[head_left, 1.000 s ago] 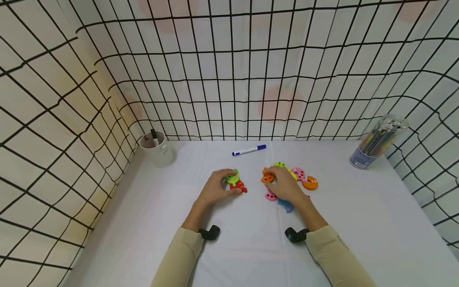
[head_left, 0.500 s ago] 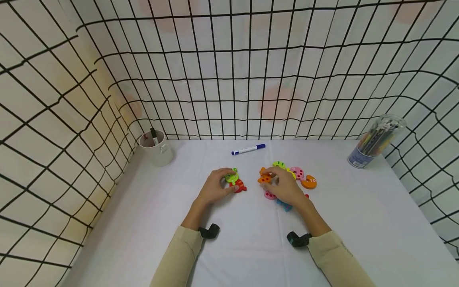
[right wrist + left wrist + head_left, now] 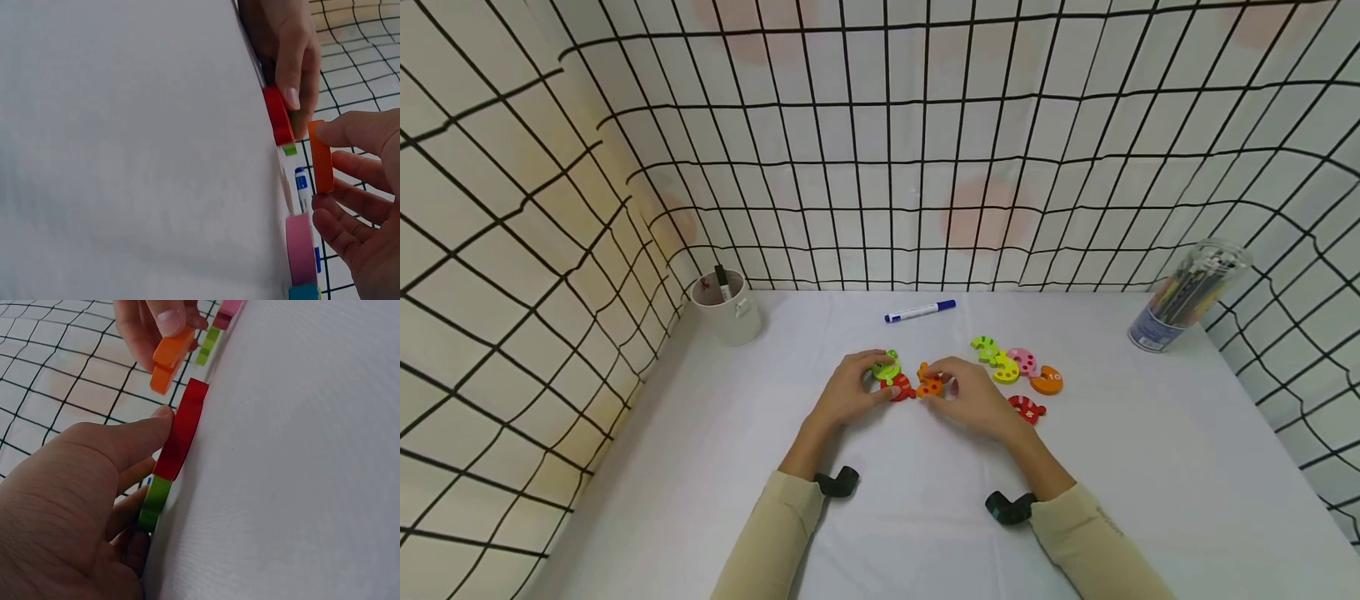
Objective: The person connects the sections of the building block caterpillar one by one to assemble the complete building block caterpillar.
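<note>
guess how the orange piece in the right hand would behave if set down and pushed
The orange piece is probably stiff: its edge looks straight and thick in the right wrist view. It seems light, being small beside the right hand that pinches it. Laid flat, it would likely slide rather than roll, being slab-shaped.

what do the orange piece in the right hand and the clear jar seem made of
Orange piece: probably painted wood or plastic; smooth, opaque, faintly glossy, with thick flat edges. Clear jar: glass or clear plastic; see-through, shiny wall.
</note>
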`<action>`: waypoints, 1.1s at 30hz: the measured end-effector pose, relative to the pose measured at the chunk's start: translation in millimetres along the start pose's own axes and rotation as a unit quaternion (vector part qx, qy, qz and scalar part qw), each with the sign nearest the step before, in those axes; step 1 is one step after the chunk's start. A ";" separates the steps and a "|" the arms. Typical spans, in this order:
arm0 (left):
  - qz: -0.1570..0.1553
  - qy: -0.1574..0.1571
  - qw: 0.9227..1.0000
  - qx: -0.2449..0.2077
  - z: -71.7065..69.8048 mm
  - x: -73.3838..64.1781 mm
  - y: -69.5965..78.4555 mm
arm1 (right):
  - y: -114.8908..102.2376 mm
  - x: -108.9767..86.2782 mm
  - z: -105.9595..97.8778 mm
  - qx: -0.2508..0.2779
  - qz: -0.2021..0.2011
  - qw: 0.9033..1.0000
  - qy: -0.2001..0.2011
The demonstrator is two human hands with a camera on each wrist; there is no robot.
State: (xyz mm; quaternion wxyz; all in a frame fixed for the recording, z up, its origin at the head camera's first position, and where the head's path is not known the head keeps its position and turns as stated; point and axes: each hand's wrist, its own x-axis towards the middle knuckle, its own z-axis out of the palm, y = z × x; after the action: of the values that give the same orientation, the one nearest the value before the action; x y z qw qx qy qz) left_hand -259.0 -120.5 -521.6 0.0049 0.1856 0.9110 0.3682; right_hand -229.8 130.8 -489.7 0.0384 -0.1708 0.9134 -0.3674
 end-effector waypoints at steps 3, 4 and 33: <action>0.005 0.001 1.000 0.001 -1.3 0.2 0.8 | -3.8 2.4 5.1 -0.001 -0.005 1.000 -0.007; 0.007 0.001 1.000 0.000 -1.6 0.2 1.1 | -5.1 2.9 6.5 -0.001 -0.006 1.000 -0.008; -0.006 0.026 1.000 -0.005 -1.7 -2.7 5.2 | -19.3 6.1 16.2 -0.033 0.016 0.999 -0.016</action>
State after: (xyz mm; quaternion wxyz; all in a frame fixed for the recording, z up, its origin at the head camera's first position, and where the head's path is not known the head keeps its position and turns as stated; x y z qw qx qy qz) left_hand -255.1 -119.2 -517.2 -0.0158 0.1708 0.9099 0.3778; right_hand -226.9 105.1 -488.0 0.0528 -0.1632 0.9271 -0.3334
